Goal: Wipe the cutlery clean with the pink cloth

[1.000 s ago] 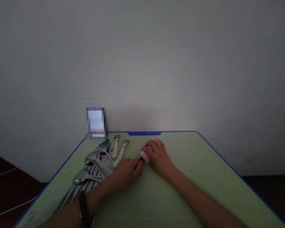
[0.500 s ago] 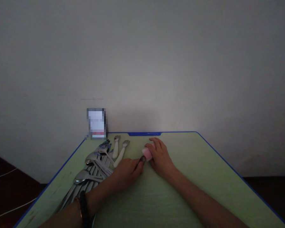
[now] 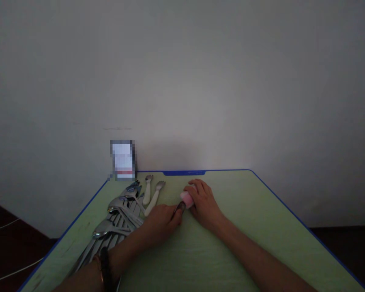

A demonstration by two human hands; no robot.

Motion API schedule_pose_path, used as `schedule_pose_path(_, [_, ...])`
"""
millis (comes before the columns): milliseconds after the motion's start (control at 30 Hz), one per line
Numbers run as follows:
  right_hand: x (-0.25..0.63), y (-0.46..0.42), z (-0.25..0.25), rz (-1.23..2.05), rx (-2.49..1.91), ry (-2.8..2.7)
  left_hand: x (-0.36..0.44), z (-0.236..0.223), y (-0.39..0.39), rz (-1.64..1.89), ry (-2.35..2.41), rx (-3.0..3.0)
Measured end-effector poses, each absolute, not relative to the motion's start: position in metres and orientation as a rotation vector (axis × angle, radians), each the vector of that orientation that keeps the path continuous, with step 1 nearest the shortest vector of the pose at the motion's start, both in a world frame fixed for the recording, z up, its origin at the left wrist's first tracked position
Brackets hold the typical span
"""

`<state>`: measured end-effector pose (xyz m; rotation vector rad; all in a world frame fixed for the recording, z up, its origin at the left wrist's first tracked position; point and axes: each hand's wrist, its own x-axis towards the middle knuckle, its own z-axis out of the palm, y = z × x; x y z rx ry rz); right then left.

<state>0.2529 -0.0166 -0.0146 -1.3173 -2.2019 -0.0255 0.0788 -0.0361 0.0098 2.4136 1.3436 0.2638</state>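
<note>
Left fingers (image 3: pixel 177 220) grasp a metal utensil (image 3: pixel 179 207), apparently just re-angled towards the pink-and-white object (image 3: pixel 187 199) that right fingers (image 3: pixel 205 189) hold at one o'clock.

The small gripped object (image 3: pixel 187 200) is pink with a whiter upper edge, the slim utensil (image 3: pixel 181 206) beside it dark grey, and the tabletop (image 3: pixel 243 207) pale green, faintly streaked, with a bright blue rim (image 3: pixel 184 173). The heaped cutlery (image 3: pixel 101 229) is shiny silver, while two small forks (image 3: pixel 154 201) pair silver heads with cream handles. The wristband (image 3: pixel 105 259) is black, the wall (image 3: pixel 200 81) plain grey, the pixelated screen (image 3: pixel 122 158) white with a red band, and the floor (image 3: pixel 12 251) dark reddish brown.
</note>
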Motion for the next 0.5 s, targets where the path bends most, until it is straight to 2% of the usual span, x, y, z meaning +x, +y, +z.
schedule_pose_path(500, [0.2531, -0.0168, -0.0137, -0.017, -1.307, -2.203, 0.0792, 0.0125, -0.0379, 0.256, 1.350, 2.425])
